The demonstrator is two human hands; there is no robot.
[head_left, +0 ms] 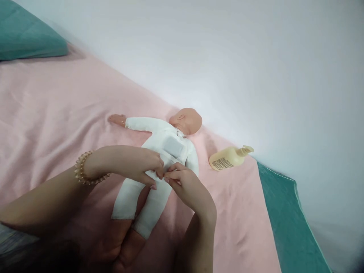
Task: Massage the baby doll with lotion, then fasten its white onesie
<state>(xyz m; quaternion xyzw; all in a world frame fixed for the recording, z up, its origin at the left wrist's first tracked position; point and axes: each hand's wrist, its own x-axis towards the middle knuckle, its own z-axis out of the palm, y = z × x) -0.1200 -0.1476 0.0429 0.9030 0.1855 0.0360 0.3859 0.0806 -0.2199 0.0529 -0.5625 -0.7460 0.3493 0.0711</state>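
Note:
A baby doll (159, 151) in a white bodysuit lies on its back on a pink sheet (57, 113), head toward the wall, one arm stretched out to the left. My left hand (142, 165), with a bead bracelet on the wrist, pinches the white fabric at the doll's waist. My right hand (186, 184) meets it from the right, fingers pinched on the same fabric. The two sets of fingertips touch over the doll's belly. The doll's bare legs stick out toward me.
A cream pump bottle (229, 158) lies on its side on the sheet right of the doll. A teal pillow (25, 34) sits at the top left. Teal bedding (287, 220) shows at the right edge. A white wall (256, 57) runs along the far side.

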